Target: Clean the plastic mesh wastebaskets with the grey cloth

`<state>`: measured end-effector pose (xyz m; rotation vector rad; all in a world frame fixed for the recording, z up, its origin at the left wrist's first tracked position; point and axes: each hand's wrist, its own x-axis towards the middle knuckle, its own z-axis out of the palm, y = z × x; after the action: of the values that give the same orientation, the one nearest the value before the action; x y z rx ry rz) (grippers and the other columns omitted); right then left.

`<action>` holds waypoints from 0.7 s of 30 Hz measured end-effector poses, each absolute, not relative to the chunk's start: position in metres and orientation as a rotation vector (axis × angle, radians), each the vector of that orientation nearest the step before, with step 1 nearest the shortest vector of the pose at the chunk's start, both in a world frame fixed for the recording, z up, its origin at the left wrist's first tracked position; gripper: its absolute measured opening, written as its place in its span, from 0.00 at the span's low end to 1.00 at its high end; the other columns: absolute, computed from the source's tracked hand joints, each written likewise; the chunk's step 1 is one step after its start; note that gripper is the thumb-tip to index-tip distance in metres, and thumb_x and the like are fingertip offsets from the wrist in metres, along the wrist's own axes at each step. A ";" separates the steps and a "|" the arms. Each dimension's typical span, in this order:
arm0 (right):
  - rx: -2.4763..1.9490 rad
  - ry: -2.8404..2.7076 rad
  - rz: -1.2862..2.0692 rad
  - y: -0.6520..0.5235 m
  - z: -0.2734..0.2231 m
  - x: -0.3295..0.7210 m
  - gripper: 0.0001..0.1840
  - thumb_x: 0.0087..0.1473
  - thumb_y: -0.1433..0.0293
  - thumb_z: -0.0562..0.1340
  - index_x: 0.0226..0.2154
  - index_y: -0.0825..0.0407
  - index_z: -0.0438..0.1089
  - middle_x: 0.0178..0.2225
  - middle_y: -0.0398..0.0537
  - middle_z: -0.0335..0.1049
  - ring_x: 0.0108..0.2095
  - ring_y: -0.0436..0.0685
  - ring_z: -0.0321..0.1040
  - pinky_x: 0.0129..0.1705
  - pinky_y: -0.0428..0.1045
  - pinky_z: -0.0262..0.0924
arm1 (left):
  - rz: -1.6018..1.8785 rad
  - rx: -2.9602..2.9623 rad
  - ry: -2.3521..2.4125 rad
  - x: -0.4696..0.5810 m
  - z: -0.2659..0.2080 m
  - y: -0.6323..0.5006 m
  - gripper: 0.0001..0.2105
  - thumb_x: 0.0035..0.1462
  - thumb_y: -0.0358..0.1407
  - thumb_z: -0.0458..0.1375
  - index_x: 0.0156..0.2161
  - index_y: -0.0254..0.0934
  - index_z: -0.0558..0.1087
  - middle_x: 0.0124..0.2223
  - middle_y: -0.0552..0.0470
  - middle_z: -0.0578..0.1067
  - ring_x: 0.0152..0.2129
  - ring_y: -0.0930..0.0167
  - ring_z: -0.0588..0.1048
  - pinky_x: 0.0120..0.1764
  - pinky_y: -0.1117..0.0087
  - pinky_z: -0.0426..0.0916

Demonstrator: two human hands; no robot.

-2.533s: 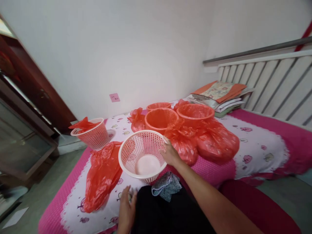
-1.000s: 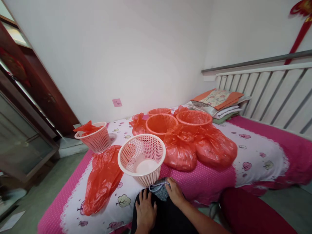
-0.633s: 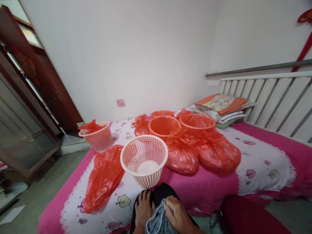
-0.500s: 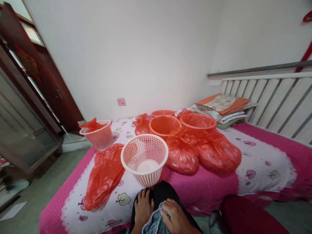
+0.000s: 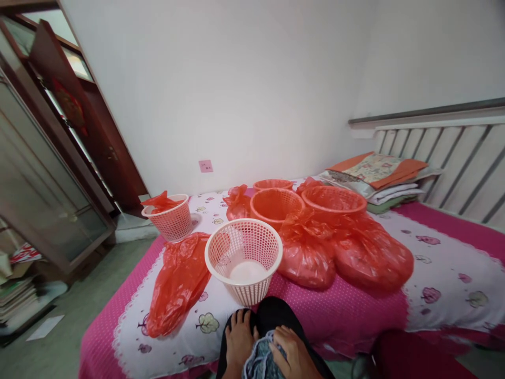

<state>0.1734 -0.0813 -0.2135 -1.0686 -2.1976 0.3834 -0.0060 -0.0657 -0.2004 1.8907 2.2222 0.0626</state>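
Observation:
My left hand [image 5: 240, 336] lies flat on my dark-trousered left knee, fingers spread and holding nothing. My right hand [image 5: 291, 348] rests loosely on the other knee, fingers slightly bent, its thumb beside the grey-blue knitted garment [image 5: 262, 358] in my lap. Just beyond my knees stands a white perforated plastic basket [image 5: 244, 263] with nothing inside. To its left lies a flattened red plastic bag [image 5: 179, 287]. Right of it sit two filled red plastic bags [image 5: 305, 258] with their tops bunched; their contents are hidden. Neither hand touches the basket or bags.
Another white basket [image 5: 171, 218] with a red bag in it stands at the bed's left end. Several red baskets [image 5: 277, 204] stand behind the filled bags. Folded bedding [image 5: 379, 173] lies by the white headboard rail. A dark red stool [image 5: 410, 358] is at lower right.
My view has turned slightly left, so everything appears shifted to the right. Both hands stay on my knees, and the baskets and bags have not moved.

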 end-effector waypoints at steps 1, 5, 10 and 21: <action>-1.066 -2.200 0.390 -0.080 -0.215 0.175 0.10 0.63 0.72 0.53 0.30 0.50 0.64 0.31 0.45 0.71 0.35 0.56 0.68 0.42 0.51 0.57 | 0.069 1.883 2.228 -0.005 -0.200 -0.066 0.28 0.61 0.37 0.46 0.66 0.42 0.64 0.70 0.45 0.63 0.66 0.55 0.59 0.62 0.48 0.57; -1.059 -2.183 0.412 -0.076 -0.222 0.177 0.11 0.63 0.72 0.52 0.30 0.50 0.64 0.31 0.45 0.71 0.34 0.56 0.69 0.42 0.50 0.58 | 0.077 1.857 2.221 -0.004 -0.196 -0.068 0.28 0.61 0.37 0.46 0.66 0.42 0.65 0.69 0.46 0.64 0.66 0.56 0.59 0.62 0.49 0.58; -1.043 -2.122 0.538 -0.076 -0.227 0.176 0.13 0.64 0.68 0.52 0.28 0.49 0.64 0.30 0.45 0.70 0.33 0.55 0.68 0.39 0.49 0.58 | 0.086 1.830 2.197 -0.006 -0.192 -0.070 0.27 0.61 0.37 0.47 0.65 0.42 0.65 0.69 0.46 0.64 0.65 0.58 0.60 0.61 0.53 0.59; -1.058 -0.986 1.439 -0.049 -0.244 0.195 0.26 0.42 0.42 0.68 0.21 0.48 0.69 0.21 0.44 0.68 0.25 0.59 0.67 0.30 0.53 0.64 | 0.119 1.799 2.205 -0.004 -0.183 -0.075 0.26 0.62 0.38 0.45 0.65 0.44 0.66 0.69 0.48 0.65 0.65 0.60 0.60 0.62 0.57 0.57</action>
<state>0.1953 -0.0491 -0.2442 -1.0580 -0.9860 1.4395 -0.0041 -0.0745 -0.1830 1.7993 2.2047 0.1192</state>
